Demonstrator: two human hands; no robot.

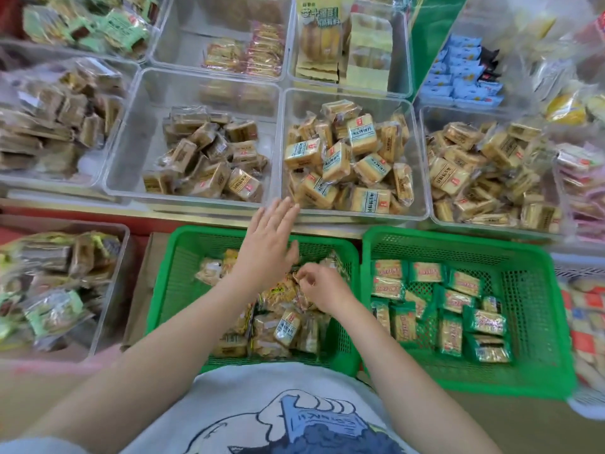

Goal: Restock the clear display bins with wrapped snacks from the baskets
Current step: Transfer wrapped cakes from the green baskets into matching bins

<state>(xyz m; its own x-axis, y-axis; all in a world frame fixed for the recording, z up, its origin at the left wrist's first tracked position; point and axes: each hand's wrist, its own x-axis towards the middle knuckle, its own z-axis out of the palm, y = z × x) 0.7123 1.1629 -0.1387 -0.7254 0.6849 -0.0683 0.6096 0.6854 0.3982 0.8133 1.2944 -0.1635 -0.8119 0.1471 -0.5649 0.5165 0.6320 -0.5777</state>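
Two green baskets stand in front of me. The left basket (183,257) holds several clear-wrapped tan snacks (288,329). The right basket (530,290) holds several green-wrapped snacks (451,332). My left hand (268,237) hovers with straight fingers over the left basket's far rim, fingertips close to the front wall of a clear bin (415,142) of tan snacks. My right hand (319,288) is down in the left basket and pinches the edge of a wrapped snack (281,291).
Clear bins fill the shelf behind: one half-full at centre left (131,152), one at right (429,191), others further back. A clear bin of mixed snacks (111,257) stands to the left of the baskets. A white basket (576,309) of snacks stands at far right.
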